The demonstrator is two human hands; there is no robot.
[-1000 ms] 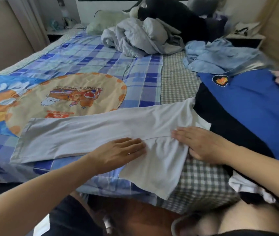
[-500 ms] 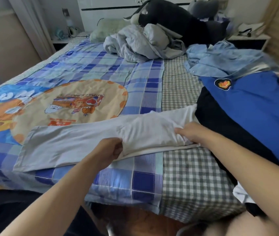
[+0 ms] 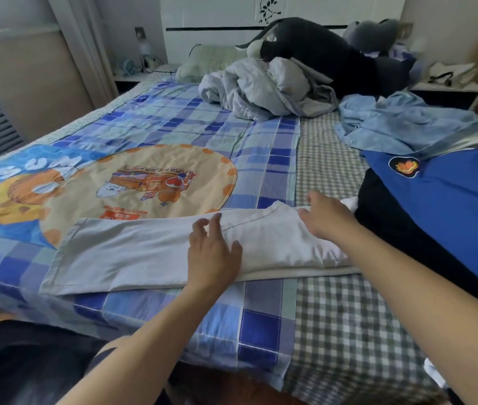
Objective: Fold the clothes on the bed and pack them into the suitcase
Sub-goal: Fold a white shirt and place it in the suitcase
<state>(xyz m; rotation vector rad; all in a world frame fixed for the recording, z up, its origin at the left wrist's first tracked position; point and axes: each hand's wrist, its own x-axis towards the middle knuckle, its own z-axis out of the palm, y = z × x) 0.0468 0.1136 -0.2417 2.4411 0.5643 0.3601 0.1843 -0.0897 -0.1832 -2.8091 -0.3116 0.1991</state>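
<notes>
A pale grey-white garment lies lengthwise along the near edge of the bed, its right part folded over onto itself. My left hand rests on its middle with fingers spread and straight. At the garment's right end my right hand lies flat, fingers straight. To the right, a blue top with an orange badge lies over a black garment. Behind them sits a crumpled light blue shirt. No suitcase is in view.
The bed carries a blue checked sheet with a cartoon print and a grey checked strip. A bunched grey blanket and dark plush toys lie by the headboard. Nightstands flank the bed.
The flap that hung over the bed's edge has been folded up onto the garment. Both hands gripped the cloth half a second ago and now lie flat on it.
</notes>
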